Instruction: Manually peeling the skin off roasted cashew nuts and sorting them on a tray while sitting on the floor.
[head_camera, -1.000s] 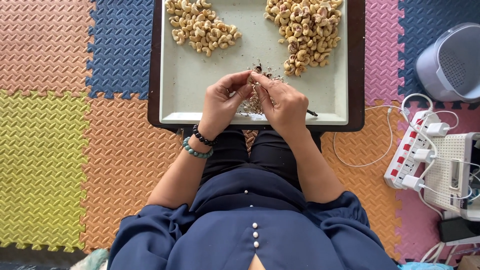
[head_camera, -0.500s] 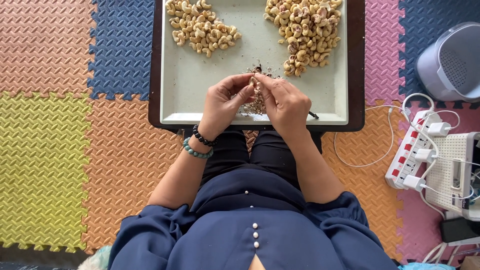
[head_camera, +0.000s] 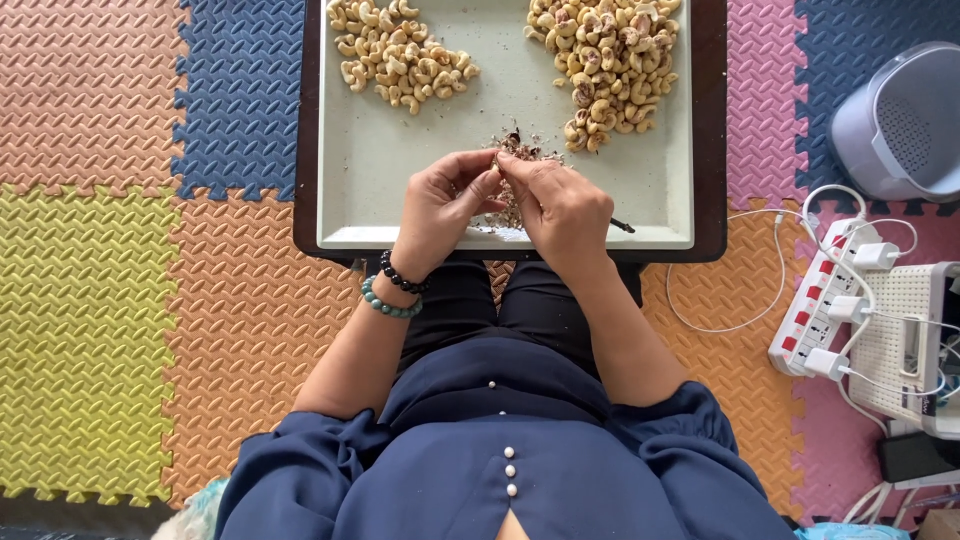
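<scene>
Pale and small, the cashew (head_camera: 497, 168) sits pinched between the fingertips of my left hand (head_camera: 440, 210) and my right hand (head_camera: 562, 210), mostly hidden by them, above the near middle of the grey tray (head_camera: 400, 150). Both hands are curled narrow, meeting at the nut. Beneath them lies a scatter of brown husk bits (head_camera: 515, 148). My right hand also grips a thin dark tool (head_camera: 622, 226).

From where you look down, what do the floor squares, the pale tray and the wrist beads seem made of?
Floor squares: probably soft foam, matte, with embossed ridges and jigsaw edges. Pale tray: smooth with a raised rim, maybe plastic or enamelled metal; hard to tell. Beads on the left hand's wrist: glossy black and green, perhaps stone or glass.
</scene>
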